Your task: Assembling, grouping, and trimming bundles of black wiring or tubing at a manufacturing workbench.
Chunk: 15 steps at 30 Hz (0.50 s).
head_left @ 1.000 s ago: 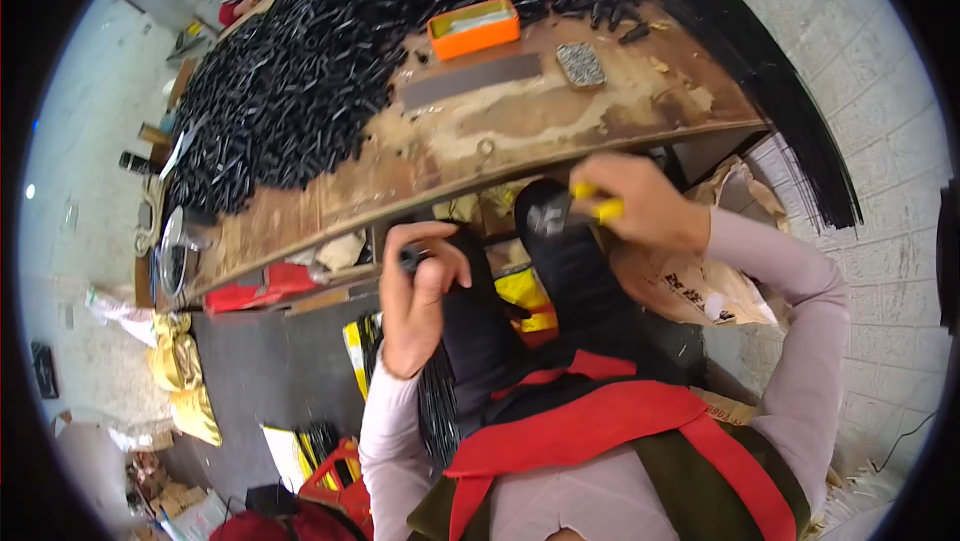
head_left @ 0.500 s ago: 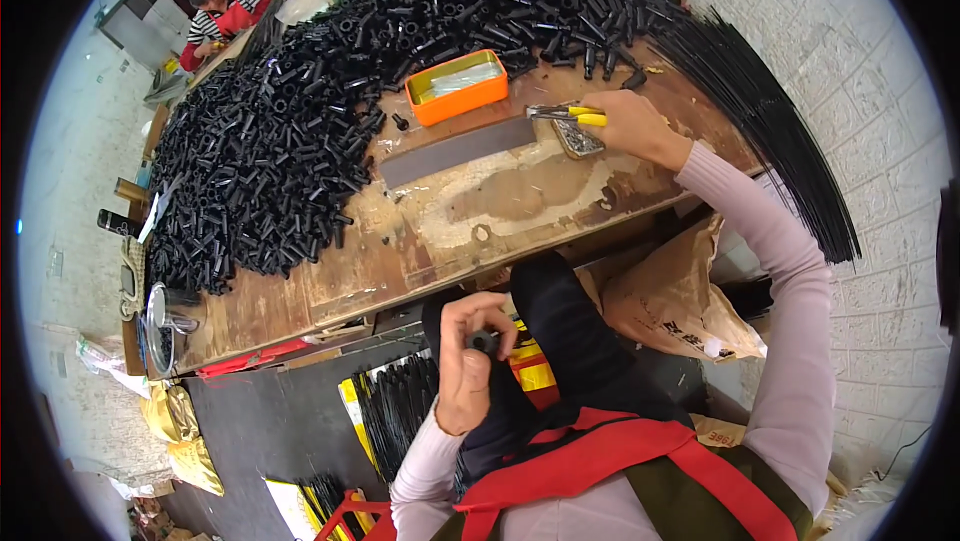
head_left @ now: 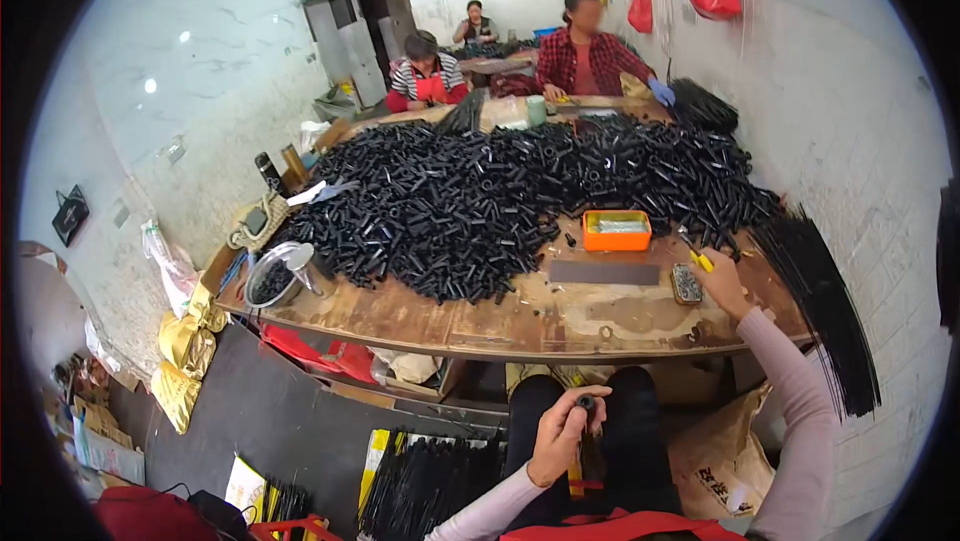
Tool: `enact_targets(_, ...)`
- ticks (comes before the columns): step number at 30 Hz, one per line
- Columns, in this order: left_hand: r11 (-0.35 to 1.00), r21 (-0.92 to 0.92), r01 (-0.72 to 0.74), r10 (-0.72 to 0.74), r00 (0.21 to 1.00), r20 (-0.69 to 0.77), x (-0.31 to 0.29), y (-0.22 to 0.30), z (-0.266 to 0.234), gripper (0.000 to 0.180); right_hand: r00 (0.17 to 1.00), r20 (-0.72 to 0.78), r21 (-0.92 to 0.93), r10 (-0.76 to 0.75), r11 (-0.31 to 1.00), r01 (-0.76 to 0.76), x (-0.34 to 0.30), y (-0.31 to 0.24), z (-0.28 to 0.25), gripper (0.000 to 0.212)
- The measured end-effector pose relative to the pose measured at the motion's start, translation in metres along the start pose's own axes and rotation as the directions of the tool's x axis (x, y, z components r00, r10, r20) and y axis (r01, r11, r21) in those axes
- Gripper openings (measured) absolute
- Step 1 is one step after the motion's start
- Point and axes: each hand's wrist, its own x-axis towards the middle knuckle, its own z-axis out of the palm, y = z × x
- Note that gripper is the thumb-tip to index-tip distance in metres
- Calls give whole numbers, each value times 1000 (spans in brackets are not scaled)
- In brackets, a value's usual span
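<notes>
Closed round a short black tubular part (head_left: 587, 403), my left hand (head_left: 557, 438) is over my lap with the round end of the part facing up. My right hand (head_left: 724, 286) grips pliers (head_left: 702, 261) by their yellow handles at the right side of the workbench. The jaws of the pliers point away from me, toward the black heap, and their tips are too small to make out. Beside that hand lies a small tray (head_left: 687, 285) of little metal pieces. A flat grey strip (head_left: 604, 273) and an orange box (head_left: 617, 241) with pale thin pieces inside sit to its left.
A large heap of black tubular parts (head_left: 440, 211) spreads over the wooden workbench (head_left: 400, 329). Long black rods (head_left: 822, 311) lie along its right end. A metal bowl (head_left: 272, 279) stands at the left corner. Several people work beyond the heap. Bundled rods (head_left: 430, 481) rest on the floor.
The view has lifted to take in the far room and other people. The pliers in my right hand now point away from me instead of leftward. My left hand keeps the black part.
</notes>
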Motion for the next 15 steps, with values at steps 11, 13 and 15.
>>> enact_targets(11, 985, 160, 60, -40, 991, -128, 16, 34, -9, 50, 872, 489, 740, -24, 541, -400, -95, -215, 10, 16)
enact_targets(13, 980, 190, 57, -54, 998, -25, 18, 40, -10, 61, 884, 461, 781, -84, 511, -359, -114, -228, 6, 16)
enact_targets(15, 989, 127, 75, -83, 995, 56, 10, 29, -11, 56, 875, 481, 786, -51, 469, -404, -132, -238, 4, 14)
